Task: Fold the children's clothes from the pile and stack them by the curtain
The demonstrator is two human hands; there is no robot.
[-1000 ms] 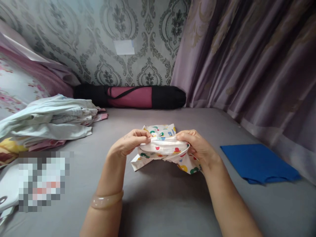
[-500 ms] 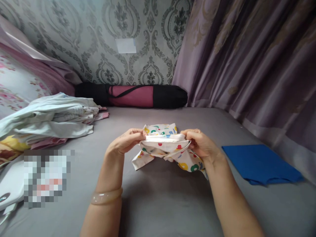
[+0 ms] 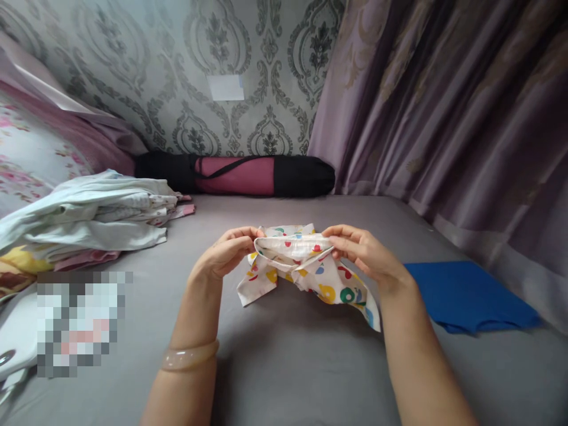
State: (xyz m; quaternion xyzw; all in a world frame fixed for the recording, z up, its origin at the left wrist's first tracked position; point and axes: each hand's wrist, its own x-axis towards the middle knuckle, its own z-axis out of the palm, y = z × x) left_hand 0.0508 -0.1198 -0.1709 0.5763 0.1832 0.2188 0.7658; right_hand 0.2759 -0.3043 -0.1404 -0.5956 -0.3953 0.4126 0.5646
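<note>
A small white shirt with a print in red, yellow, green and blue is held up by its neckline above the grey sheet. My left hand pinches the left end of the neckline between thumb and fingers. At the other end, my right hand grips the edge the same way, its lower fingers loosely bent. The neck opening faces me, showing some of the inside. Two sleeve-like ends hang down, one at the left and a longer one beside my right wrist. The fabric behind the neckline is partly hidden.
Blue folded cloth lies to the right. On the left are a heap of clothes and a white device with a cable, beside a blurred-out patch. A black and maroon roll bag rests against the wall; curtains hang right.
The neckline has turned so its opening shows more towards me. My right hand's fingers have loosened and spread a little, and the right sleeve end hangs in fuller view.
</note>
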